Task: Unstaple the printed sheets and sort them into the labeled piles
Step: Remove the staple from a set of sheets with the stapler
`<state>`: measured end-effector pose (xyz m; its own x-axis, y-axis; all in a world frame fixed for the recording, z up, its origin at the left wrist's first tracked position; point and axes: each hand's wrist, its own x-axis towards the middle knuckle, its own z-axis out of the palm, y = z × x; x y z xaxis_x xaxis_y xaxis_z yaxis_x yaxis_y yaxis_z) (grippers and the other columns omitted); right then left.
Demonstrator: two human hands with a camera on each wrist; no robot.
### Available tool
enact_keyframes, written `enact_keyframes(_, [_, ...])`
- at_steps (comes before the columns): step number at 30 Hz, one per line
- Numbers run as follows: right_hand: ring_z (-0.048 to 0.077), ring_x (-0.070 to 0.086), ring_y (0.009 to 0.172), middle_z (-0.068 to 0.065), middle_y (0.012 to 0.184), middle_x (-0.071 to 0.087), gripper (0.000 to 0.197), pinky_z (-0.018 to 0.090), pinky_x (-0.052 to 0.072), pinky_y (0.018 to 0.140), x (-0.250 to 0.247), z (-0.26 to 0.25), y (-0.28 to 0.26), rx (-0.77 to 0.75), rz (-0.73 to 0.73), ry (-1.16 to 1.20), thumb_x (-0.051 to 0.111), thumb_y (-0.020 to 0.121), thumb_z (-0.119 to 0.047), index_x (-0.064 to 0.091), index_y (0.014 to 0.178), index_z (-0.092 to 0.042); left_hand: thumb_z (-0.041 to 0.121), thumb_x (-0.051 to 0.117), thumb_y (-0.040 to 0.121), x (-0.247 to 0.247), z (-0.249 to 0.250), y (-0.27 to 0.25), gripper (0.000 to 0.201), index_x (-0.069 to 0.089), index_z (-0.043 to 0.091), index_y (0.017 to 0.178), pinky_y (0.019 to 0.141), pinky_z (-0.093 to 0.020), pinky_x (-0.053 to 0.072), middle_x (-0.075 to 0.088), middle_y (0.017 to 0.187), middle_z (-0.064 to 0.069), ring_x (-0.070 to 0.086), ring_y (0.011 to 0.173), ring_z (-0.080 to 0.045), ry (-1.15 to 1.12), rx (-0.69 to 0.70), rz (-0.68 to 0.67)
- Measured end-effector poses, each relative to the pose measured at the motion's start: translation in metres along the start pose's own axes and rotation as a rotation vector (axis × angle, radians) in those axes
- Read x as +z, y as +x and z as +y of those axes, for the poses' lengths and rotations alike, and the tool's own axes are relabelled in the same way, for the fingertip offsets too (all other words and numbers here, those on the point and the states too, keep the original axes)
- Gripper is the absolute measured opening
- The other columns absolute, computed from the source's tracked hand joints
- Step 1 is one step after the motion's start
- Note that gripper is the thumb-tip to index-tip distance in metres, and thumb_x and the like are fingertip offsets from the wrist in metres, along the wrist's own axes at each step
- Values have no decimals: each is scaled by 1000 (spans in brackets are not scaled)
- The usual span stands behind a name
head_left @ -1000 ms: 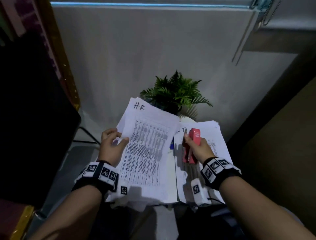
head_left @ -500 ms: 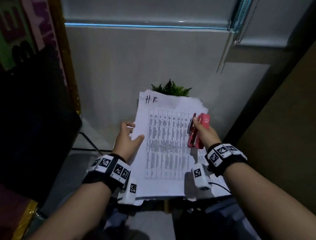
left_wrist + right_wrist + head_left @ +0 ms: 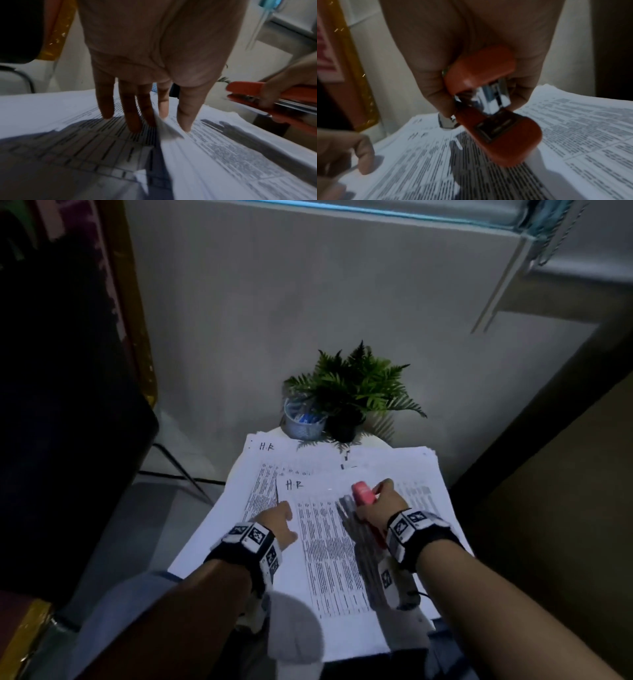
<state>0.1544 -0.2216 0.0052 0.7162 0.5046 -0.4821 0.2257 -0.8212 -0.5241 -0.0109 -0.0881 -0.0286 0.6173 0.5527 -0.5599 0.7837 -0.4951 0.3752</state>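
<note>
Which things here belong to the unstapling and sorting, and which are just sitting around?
In the job: top sheet marked H.R, H.R pile beneath it, right pile, red stapler gripped by the right hand, left hand at the top sheet's edge.

Just lying about: fern, clear cup beside it.

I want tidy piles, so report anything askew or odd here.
The top sheet marked H.R is not squared on the H.R pile: it sits offset to the right and seems to overlap the neighbouring pile. Its left edge curls up at the fingers of the left hand. No tear or spill shows.
</note>
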Motion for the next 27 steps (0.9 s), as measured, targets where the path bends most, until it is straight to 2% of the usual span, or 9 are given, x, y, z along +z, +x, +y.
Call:
enact_keyframes(1, [24,51,80,9,97,52,47,29,38,69,8,-3,3,-25,-25,-59,67,82,-37,34,105,-12,34,57,90,-1,-1,3,34,47,16,117,67,-30,47,56,104,-8,57,89,-24,120,-8,-15])
enact_keyframes(3, [27,54,86,12,106,55,51,29,40,70,23,-6,13,-75,-56,-165,67,81,-45,39,106,-12,39,56,88,-2,-3,11,35,50,17,115,90,-39,45,43,126,-10,44,116,-30,295,-23,43])
enact_keyframes(6, [32,57,103,16,120,51,62,34,46,82,40,-14,24,-122,-52,-253,66,81,-49,41,119,-7,34,57,88,2,-7,28,48,41,19,130,105,-43,34,27,146,-8,29,133,-29,276,69,150])
enact_keyframes(9, [35,55,109,18,126,46,66,37,45,87,51,-21,34,-143,-26,-289,60,85,-50,36,127,-5,26,56,91,6,-6,42,72,13,21,150,115,-46,20,-1,160,-1,7,146,-25,341,166,3])
enact_keyframes(12, [36,56,109,18,127,46,60,39,45,88,60,-28,43,-165,-28,-332,55,89,-46,34,128,-5,18,51,92,5,-2,50,76,3,28,151,114,-48,24,-6,159,2,6,146,-25,413,182,-95])
enact_keyframes(16, [35,58,105,17,123,49,60,38,45,81,72,-33,52,-199,-21,-336,48,90,-52,33,126,-6,24,58,87,-3,0,55,80,9,32,150,108,-45,32,0,160,3,14,143,-26,469,187,-100])
enact_keyframes(22, [36,55,110,18,124,49,49,39,44,84,84,-40,55,-193,-22,-426,42,95,-39,29,129,-5,30,63,85,-5,0,55,81,13,34,149,104,-44,36,2,159,4,19,140,-26,450,195,-97])
enact_keyframes(25, [36,53,112,17,125,46,49,41,43,81,87,-41,58,-169,-78,-440,42,96,-41,26,132,-12,30,64,85,-6,1,56,83,12,34,149,103,-44,38,0,159,5,18,140,-26,442,193,-109])
enact_keyframes(27, [36,52,114,16,130,43,54,42,43,82,88,-43,58,-162,-108,-447,37,97,-41,16,142,-21,31,66,84,-6,1,56,85,12,34,149,105,-45,36,-1,159,6,16,141,-26,434,185,-116])
